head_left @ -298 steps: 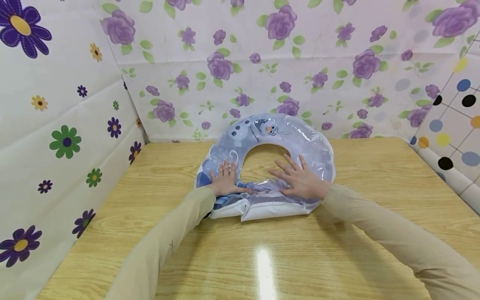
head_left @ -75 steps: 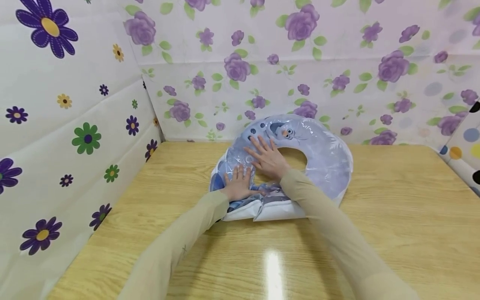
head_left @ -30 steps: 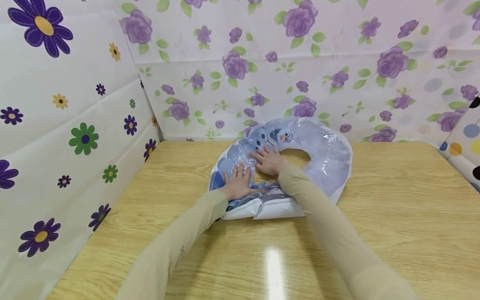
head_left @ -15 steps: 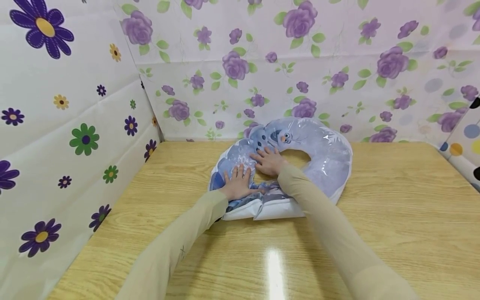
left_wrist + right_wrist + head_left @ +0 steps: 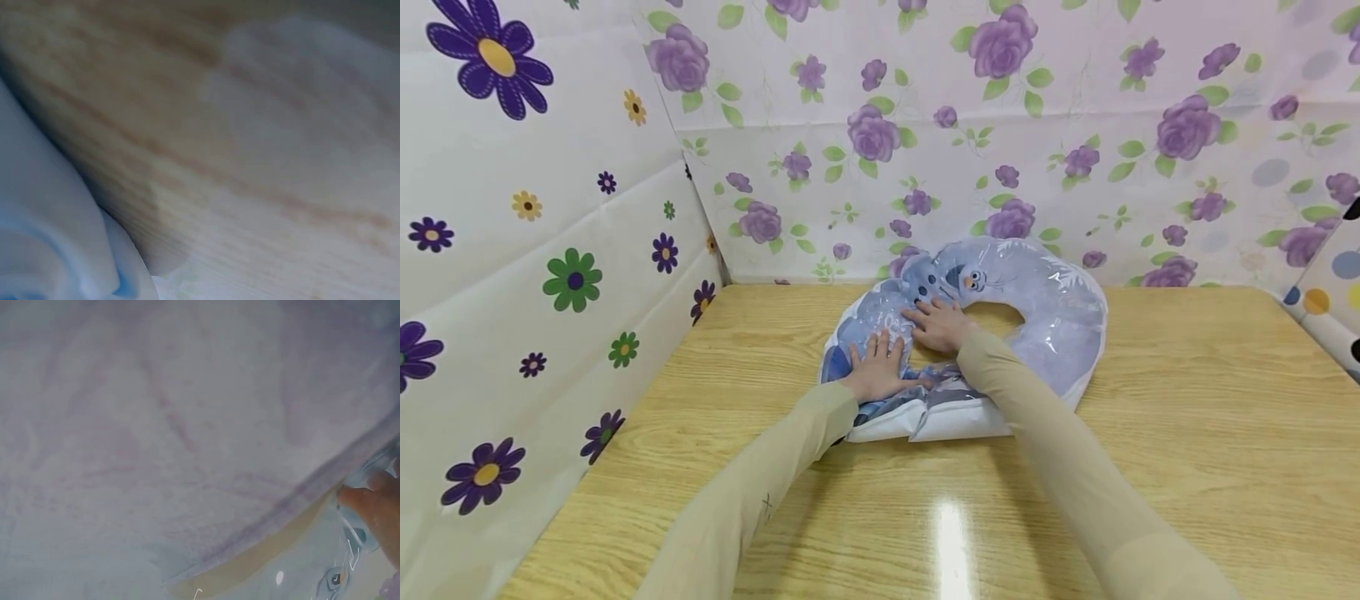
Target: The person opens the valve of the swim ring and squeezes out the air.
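A partly inflated swim ring (image 5: 1063, 333), pale blue-lilac with a printed snowman, lies on the wooden table. Its left side is dented and creased, and its front edge is folded, showing a white underside. My left hand (image 5: 877, 372) rests flat on the front left of the ring, fingers spread. My right hand (image 5: 942, 325) presses the ring's left side beside the hole, its fingers extended. In the right wrist view, the ring's surface (image 5: 156, 425) fills most of the picture, with part of the right hand (image 5: 380, 515) at the edge. The left wrist view catches a blurred bit of ring (image 5: 44, 200).
The wooden table (image 5: 1187, 417) extends around the ring. A rose-patterned sheet (image 5: 820, 75) hangs behind it, and a flower-patterned sheet (image 5: 617, 250) covers the left side. A dotted sheet (image 5: 1326, 287) stands at the right.
My right hand has gone from the ring's right front across to its left side, then slightly lower. The left side has sunk and creased under it. My left hand stays on the ring.
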Motion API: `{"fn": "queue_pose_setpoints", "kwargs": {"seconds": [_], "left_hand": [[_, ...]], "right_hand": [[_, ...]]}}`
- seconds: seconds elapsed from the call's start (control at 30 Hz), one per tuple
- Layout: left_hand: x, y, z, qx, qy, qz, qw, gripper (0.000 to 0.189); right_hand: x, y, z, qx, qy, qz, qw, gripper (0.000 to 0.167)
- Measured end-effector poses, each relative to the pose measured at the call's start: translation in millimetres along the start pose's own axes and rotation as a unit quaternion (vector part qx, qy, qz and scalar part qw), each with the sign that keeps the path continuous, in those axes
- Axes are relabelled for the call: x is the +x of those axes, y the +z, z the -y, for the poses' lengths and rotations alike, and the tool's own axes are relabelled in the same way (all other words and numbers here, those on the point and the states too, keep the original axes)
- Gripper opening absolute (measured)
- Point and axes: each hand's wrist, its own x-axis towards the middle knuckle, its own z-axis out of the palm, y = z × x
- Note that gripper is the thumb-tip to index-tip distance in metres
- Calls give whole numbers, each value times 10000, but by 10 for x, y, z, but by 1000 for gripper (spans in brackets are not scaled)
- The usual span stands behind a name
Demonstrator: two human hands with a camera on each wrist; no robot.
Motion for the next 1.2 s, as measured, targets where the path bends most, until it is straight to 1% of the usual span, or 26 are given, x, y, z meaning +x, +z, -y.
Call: {"fn": "queue_pose_setpoints", "kwargs": {"seconds": [0.17, 0.37, 0.5, 0.6, 0.63, 0.73, 0.83, 0.87, 0.93, 1.07, 1.13, 1.2], "left_hand": [[-11, -5, -10, -34, 18, -17, 10000, 99], [-23, -17, -23, 26, 27, 10, 10000, 96], [-23, -25, -24, 15, 24, 59, 10000, 94], [-11, -28, -11, -74, 5, 101, 9999, 98], [-2, -17, 2, -139, 53, 52, 9999, 101], [12, -4, 19, -201, 49, 58, 9998, 107], [10, 10, 23, -176, 42, 41, 9998, 105], [2, 2, 14, -116, -11, 85, 9999, 102], [-17, -4, 6, -41, -17, 67, 10000, 98], [-35, -17, 1, 32, -37, 44, 10000, 98], [-26, -15, 2, -7, -33, 56, 10000, 99], [-10, -6, 3, -9, -27, 40, 10000, 100]], "right_hand": [[-13, -7, 0, 263, 14, -25, 9997, 52], [-23, -21, -22, 570, -39, -20, 9984, 52], [-19, -9, -41, 627, -71, -12, 9980, 52], [-8, -2, -45, 663, -93, -54, 9977, 52], [-3, -1, -44, 690, -98, -75, 9975, 52], [8, 1, -37, 749, -108, -104, 9971, 51], [14, 4, -30, 766, -92, -84, 9970, 51], [13, 3, -28, 780, -93, -79, 9969, 51], [13, -1, -23, 817, -91, -62, 9966, 52], [5, -7, -18, 814, -141, -97, 9965, 52], [-2, -4, -15, 680, -112, -106, 9976, 52], [-5, 6, -14, 430, -102, -188, 9988, 53]]}}
